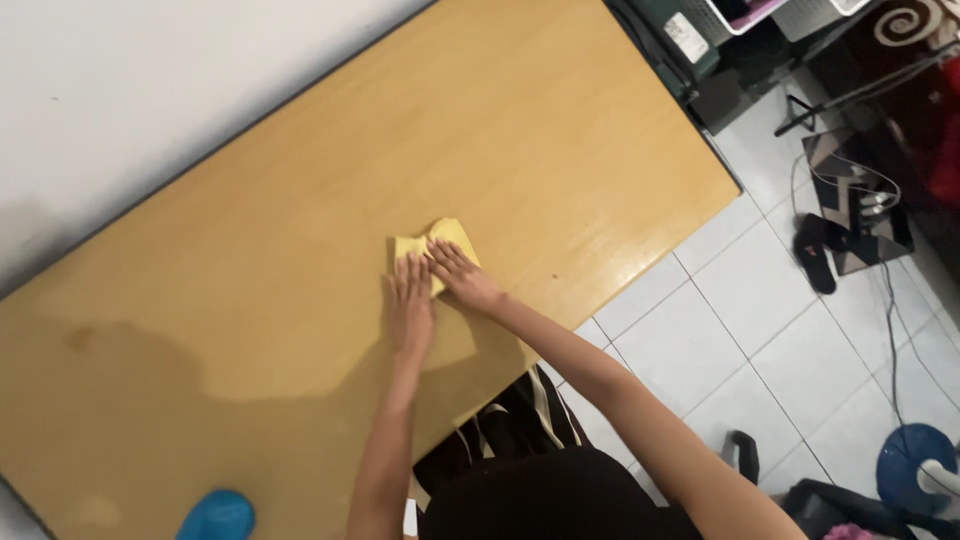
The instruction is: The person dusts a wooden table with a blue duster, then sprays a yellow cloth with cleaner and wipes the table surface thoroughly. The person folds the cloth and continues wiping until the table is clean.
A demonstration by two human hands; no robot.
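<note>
**Both hands flat on a yellow cloth**

The left hand (410,305) and right hand (462,275) lie open, fingers spread, pressing a small folded yellow cloth (436,243) onto the wooden surface (250,250), near its right-hand long edge. Neither hand grips it.

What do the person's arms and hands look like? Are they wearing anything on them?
Both arms are bare, with no sleeves showing. The left hand and right hand wear no gloves, and no rings, watch or bracelets can be seen. Dark clothing covers the body below.
</note>
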